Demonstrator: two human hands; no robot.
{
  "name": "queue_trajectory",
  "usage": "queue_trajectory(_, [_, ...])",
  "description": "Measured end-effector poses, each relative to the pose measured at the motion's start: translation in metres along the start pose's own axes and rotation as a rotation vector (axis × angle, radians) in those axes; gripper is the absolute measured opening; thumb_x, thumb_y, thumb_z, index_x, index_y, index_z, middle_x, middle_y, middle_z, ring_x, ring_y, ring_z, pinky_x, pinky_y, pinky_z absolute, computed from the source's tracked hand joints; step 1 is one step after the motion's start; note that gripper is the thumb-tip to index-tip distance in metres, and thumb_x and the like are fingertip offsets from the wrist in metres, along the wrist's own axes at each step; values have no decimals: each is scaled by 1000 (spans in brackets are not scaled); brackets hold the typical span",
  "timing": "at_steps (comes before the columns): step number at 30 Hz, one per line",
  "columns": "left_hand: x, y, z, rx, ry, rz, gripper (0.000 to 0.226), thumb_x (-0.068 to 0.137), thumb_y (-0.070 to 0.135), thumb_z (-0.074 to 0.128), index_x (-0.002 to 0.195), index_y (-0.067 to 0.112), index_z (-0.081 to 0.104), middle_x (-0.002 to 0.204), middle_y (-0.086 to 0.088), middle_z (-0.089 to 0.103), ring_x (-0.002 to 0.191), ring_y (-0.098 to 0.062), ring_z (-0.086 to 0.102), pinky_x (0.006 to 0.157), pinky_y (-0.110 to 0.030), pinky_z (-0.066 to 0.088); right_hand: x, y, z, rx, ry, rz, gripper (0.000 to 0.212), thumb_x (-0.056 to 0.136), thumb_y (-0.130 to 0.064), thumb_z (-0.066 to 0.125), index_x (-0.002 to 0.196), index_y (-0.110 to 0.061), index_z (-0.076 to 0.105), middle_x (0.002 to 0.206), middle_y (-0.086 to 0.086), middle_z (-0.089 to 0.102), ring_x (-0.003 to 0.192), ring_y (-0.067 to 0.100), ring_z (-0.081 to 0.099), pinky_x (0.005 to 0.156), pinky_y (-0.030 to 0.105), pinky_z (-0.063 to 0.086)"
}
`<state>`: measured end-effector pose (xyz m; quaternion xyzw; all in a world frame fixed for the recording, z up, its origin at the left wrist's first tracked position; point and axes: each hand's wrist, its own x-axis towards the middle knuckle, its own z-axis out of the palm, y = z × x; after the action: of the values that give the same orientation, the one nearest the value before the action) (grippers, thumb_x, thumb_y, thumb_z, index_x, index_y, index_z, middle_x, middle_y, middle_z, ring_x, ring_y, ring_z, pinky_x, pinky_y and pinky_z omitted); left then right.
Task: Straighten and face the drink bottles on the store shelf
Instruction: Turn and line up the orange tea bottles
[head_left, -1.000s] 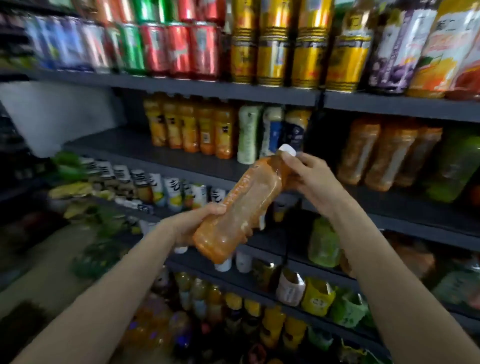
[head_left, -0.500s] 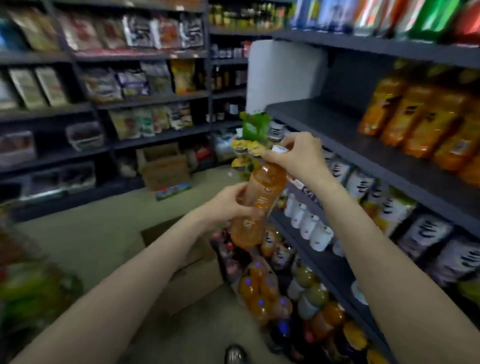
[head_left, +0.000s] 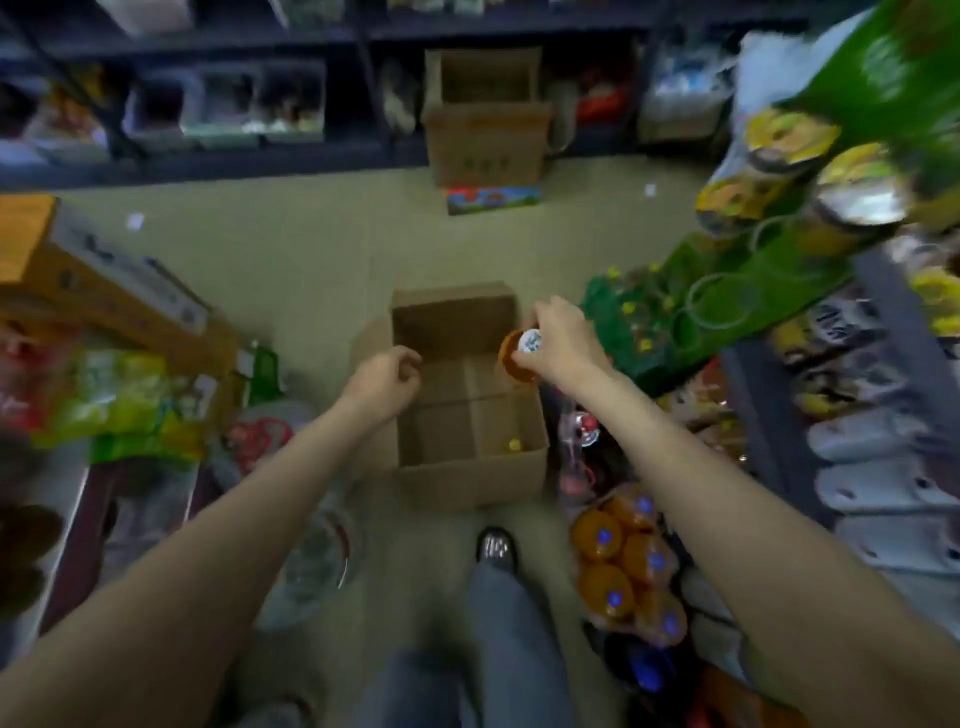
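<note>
Head view: person is looking straight down at the floor. Right hand (head_left: 563, 340) is gripping the orange drink bottle (head_left: 514, 358) by its neck, fingers curled around just under the white cap (head_left: 531, 343), bottle hanging upright over the right side of an open cardboard box (head_left: 470, 467) on the floor. Left hand (head_left: 384, 376) is hovering above the box's left edge, fingers loosely curled, holding nothing, apart from the bottle. Box is looking nearly empty, one small yellow bit at its near right corner. Near right of the box, a cluster of orange bottles with blue caps (head_left: 628, 561) is standing low down. Shelf edge (head_left: 779, 405) is running along the right with blurred packs. A second open carton (head_left: 485, 119) is sitting far across the aisle. One shoe (head_left: 497, 548) is showing near the box.

Step, as judged: bottle is off the shelf, in transit, over the box, not being faced. Next move probably needs either lowering it into the box or carrying it back right to a shelf row, label outward; cannot tell which.
</note>
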<state>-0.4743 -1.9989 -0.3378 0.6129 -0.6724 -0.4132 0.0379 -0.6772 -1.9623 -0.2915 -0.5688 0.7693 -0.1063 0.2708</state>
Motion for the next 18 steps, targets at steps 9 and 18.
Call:
queue_trajectory(9, [106,-138,86,-8,-21,-183,23,95,12,48,117,11,56,108,-8,64,99,-20,61,81,-26,46,151,90,206,-106,-322,52,29,81,-13,72,105,-6,58,117,12,51,108,28,52,82,29,38])
queue_trajectory(18, [199,-216,176,-28,12,-169,25,94,10,49,118,13,54,100,3,57,96,-14,57,80,-24,46,205,177,387,-287,-721,55,27,88,-6,62,115,-1,59,121,13,53,108,27,55,82,27,44])
